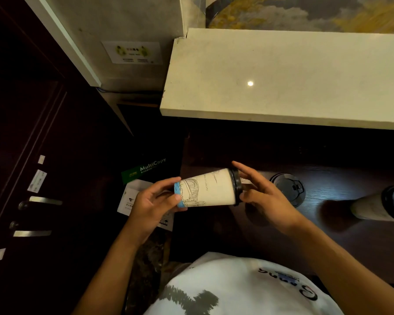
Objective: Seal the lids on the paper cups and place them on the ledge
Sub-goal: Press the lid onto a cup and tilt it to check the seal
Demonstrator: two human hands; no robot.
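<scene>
A white paper cup [212, 189] with a line drawing and a blue base band lies on its side in the air between my hands. My left hand [152, 203] grips its base end. A black lid [236, 186] sits on its mouth, and my right hand [259, 194] presses flat against that lid with fingers stretched out. A second cup with a black lid [289, 186] stands on the dark wooden counter [350, 235] to the right. A third lidded cup [382, 206] stands further right at the frame edge. The pale stone ledge [282, 83] runs above the counter with nothing on it.
A green paper box marked MultiCopy [146, 170] and a white box [134, 196] lie on the floor to the left. Dark cabinet doors with metal handles [43, 201] fill the left side. A stone pillar [123, 42] stands at the ledge's left end.
</scene>
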